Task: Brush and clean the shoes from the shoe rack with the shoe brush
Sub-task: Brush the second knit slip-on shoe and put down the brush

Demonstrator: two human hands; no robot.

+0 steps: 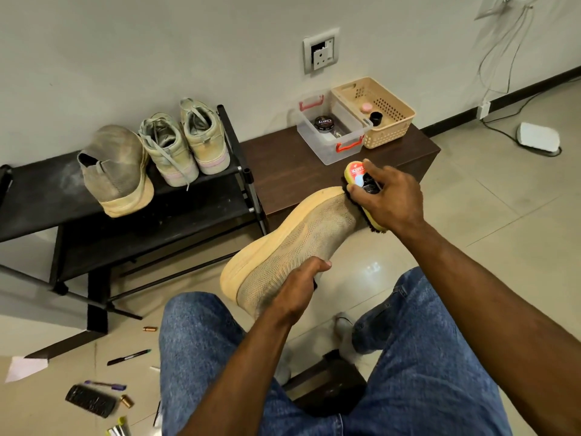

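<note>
We're holding the tan knit shoe (292, 243) out in front of the shoe rack (132, 215), sole turned toward the rack, and our left hand (298, 291) is wrapping around the heel end, so the collar and opening are mostly getting covered by our fingers. Our right hand (390, 196) is curling around the shoe brush (364, 196), pressing its dark bristles against the toe; the hand is hiding most of the brush's yellow back, and its label is too blurry for us to be reading. Up on the rack's top shelf, the matching grey-tan shoe (116, 171) is sitting heel toward us beside a pale sneaker pair (185, 143), whose toes we can't make out. Right of the rack, the brown bench (283, 174) is carrying a clear box (333, 133) and a beige basket (377, 111) along its far edge, leaving its near edge bare just behind the brush. The rack's left end is getting cut off by the frame, and below it markers (129, 357) and small bits are lying on the floor (503, 215).
</note>
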